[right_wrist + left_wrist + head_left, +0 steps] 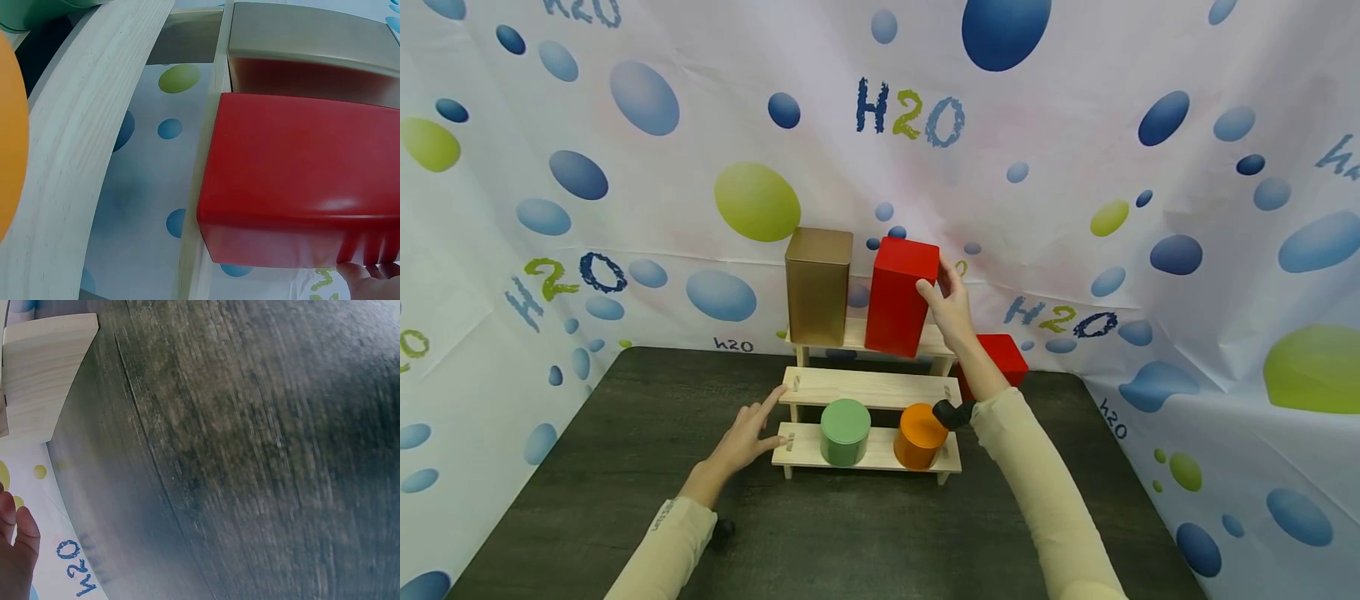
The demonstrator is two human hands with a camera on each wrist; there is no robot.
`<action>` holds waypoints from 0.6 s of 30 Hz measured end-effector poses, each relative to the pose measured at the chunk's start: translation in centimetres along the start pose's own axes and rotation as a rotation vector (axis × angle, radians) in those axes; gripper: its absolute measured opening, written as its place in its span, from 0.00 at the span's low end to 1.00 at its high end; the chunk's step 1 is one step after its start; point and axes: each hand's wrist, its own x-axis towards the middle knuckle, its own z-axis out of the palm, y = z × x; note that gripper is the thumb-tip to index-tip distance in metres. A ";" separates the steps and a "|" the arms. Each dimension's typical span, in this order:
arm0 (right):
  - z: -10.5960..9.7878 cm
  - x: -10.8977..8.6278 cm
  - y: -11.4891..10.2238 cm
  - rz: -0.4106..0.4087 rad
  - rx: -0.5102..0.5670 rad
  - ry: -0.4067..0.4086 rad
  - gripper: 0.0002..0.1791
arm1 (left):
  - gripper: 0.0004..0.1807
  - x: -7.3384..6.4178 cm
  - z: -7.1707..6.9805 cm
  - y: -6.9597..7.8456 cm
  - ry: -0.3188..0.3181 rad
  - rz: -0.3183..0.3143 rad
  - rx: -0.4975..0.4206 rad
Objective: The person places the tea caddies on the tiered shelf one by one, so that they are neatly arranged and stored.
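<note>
A three-step wooden stand [868,386] is in the middle of the head view. On its top step my right hand [951,310] holds a tall red box [897,302] by its right side, thumb at the front. The box leans slightly, its lower end at the step. In the right wrist view, fingertips [353,273] touch the red box's side. My left hand [747,435] touches the stand's left end, index finger at the middle step and thumb at the bottom one. A gold box [818,292] stands left of the red one on the top step.
A green round tin [845,433] and an orange round tin [919,437] stand on the bottom step. A second red box [1002,357] is partly hidden behind my right forearm. The dark table [625,450] meets a patterned curtain [662,192] behind and at both sides.
</note>
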 end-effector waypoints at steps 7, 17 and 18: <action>0.6 0.4 0.1 0.023 0.005 0.019 0.32 | 0.49 0.0 0.0 0.1 0.004 0.007 -0.004; 0.7 1.0 0.6 0.054 0.025 -0.026 0.33 | 0.49 -0.1 0.0 -0.1 0.009 0.016 -0.010; 0.8 0.9 0.4 0.048 0.024 -0.032 0.33 | 0.49 -0.1 0.0 -0.1 0.010 0.017 -0.011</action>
